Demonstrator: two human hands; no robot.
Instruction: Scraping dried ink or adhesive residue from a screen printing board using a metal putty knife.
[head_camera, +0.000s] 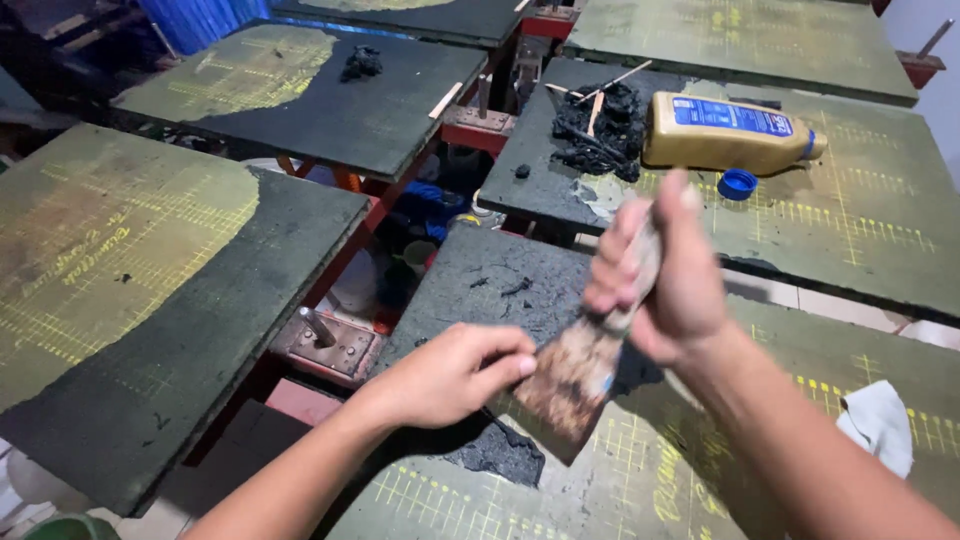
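both forearms enter from the near edge and meet over the near surface, a green gridded board partly coated in black residue. left hand is curled narrow, fingertips pinched against the left edge of the scraper blade; whether they press the blade or pick at its coating cannot be told. right hand is closed fully around the scraper handle, which is motion-blurred, thumb raised at the top. the blade is wide, rust-brown and crusted, tilted down and to the left, its lower edge just above the surface. a lump of scraped black residue lies on the surface directly below the blade. a pale cloth lies near the right edge of the same surface, well apart from both hands.

edges and room: the near surface is separated from the left board by an open gap showing a red frame and a metal bracket. a narrow gap divides it from the far right board, which carries a gold bottle lying on its side, a blue cap just beside it, and a heap of black debris with wooden sticks. open board remains to the right of the hands, between the blade and the cloth.
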